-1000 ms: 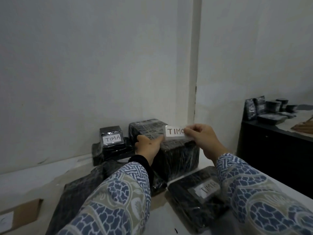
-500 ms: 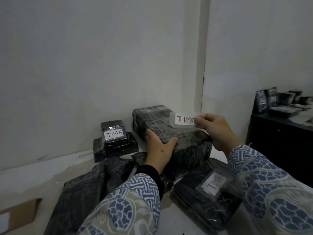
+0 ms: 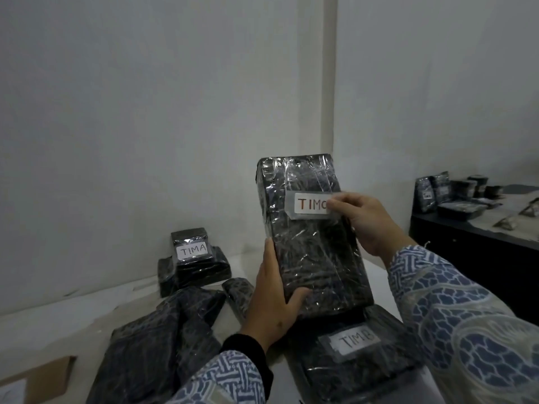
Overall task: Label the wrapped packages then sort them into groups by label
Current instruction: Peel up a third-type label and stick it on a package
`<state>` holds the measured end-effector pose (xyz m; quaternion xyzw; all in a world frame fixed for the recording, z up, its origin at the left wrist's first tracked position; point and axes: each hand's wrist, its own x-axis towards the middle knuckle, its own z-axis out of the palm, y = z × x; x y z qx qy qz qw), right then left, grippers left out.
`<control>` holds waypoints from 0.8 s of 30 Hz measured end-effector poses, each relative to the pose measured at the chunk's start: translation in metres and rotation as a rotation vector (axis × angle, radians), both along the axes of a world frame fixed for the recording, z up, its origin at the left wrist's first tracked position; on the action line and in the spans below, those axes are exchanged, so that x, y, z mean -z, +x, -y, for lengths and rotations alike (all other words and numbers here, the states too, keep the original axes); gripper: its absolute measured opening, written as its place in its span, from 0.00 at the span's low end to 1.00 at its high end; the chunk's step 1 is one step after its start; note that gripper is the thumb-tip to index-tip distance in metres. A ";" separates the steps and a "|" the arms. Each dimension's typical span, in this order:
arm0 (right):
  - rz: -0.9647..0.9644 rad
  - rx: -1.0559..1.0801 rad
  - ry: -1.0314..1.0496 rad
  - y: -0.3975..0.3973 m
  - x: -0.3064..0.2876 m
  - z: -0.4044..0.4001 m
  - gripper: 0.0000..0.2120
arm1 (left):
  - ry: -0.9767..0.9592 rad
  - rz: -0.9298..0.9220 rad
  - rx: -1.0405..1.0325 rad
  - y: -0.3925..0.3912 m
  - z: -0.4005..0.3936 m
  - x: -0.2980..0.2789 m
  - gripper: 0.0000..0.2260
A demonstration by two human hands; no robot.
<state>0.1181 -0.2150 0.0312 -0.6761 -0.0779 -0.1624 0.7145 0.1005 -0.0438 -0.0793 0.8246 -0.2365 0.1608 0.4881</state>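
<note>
A large black wrapped package (image 3: 309, 246) stands tilted up on its end in the middle of the table. My left hand (image 3: 272, 298) grips its lower left edge. A white label reading "TIM" plus a hidden last letter (image 3: 310, 205) lies against the package's upper face, and my right hand (image 3: 361, 220) pinches its right end. Below it lies a flat package labelled "TIMB" (image 3: 354, 342). At the back left a small package labelled "TIMA" (image 3: 192, 247) sits on another black package (image 3: 198, 272).
Loose black wrapped packages (image 3: 163, 342) lie at the lower left, beside a brown cardboard box (image 3: 38, 380). A dark cabinet (image 3: 472, 258) on the right carries several more wrapped packages (image 3: 443, 193). A white wall stands close behind the table.
The large package has been tipped up from lying flat to standing on end. My right hand has brought the label down onto its upper face; my left hand slid to its lower edge.
</note>
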 end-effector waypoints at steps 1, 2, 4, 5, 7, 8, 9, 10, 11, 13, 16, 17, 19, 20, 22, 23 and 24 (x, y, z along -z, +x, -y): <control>0.014 0.004 -0.026 -0.001 -0.003 -0.001 0.05 | 0.012 0.019 -0.008 -0.002 0.000 0.001 0.44; 0.026 -0.001 -0.040 -0.002 -0.006 -0.002 0.05 | 0.023 0.031 -0.011 -0.003 0.000 0.002 0.44; 0.050 -0.022 -0.037 -0.003 -0.012 -0.004 0.04 | 0.032 0.040 -0.012 -0.006 -0.002 0.002 0.44; 0.057 -0.028 -0.034 -0.003 -0.014 -0.005 0.04 | 0.032 0.038 -0.010 -0.007 -0.003 0.003 0.44; 0.065 -0.005 -0.078 -0.004 -0.017 -0.007 0.05 | 0.002 0.031 0.014 -0.008 -0.005 0.002 0.45; 0.069 0.014 -0.114 -0.004 -0.017 -0.009 0.06 | -0.039 0.021 0.029 -0.008 -0.006 -0.001 0.44; 0.071 0.026 -0.145 -0.004 -0.017 -0.010 0.06 | -0.094 0.009 0.041 -0.008 -0.007 -0.007 0.41; 0.073 0.036 -0.163 -0.004 -0.017 -0.010 0.07 | -0.154 -0.001 0.036 -0.006 -0.007 -0.015 0.35; 0.074 0.047 -0.173 -0.004 -0.017 -0.011 0.07 | -0.219 -0.008 0.014 -0.004 -0.007 -0.025 0.29; 0.065 0.078 -0.175 -0.003 -0.018 -0.010 0.08 | -0.349 -0.041 -0.005 0.001 -0.008 -0.049 0.26; 0.037 0.093 -0.174 -0.003 -0.023 -0.009 0.08 | -0.360 -0.074 -0.004 0.010 -0.006 -0.079 0.32; 0.026 0.094 -0.179 -0.004 -0.025 -0.009 0.07 | -0.368 -0.089 -0.016 0.014 -0.005 -0.086 0.31; 0.006 0.090 -0.192 -0.004 -0.029 -0.009 0.07 | -0.437 -0.132 -0.009 0.020 -0.003 -0.097 0.24; -0.005 0.089 -0.206 -0.003 -0.031 -0.008 0.06 | -0.476 -0.154 0.019 0.025 -0.002 -0.100 0.21; -0.021 0.086 -0.228 -0.004 -0.033 -0.008 0.04 | -0.525 -0.178 0.063 0.029 0.002 -0.102 0.19; -0.021 0.083 -0.228 -0.002 -0.034 -0.008 0.04 | -0.555 -0.158 0.058 0.029 0.006 -0.102 0.18; -0.018 0.082 -0.221 0.000 -0.034 -0.007 0.04 | -0.590 -0.130 0.033 0.030 0.009 -0.100 0.17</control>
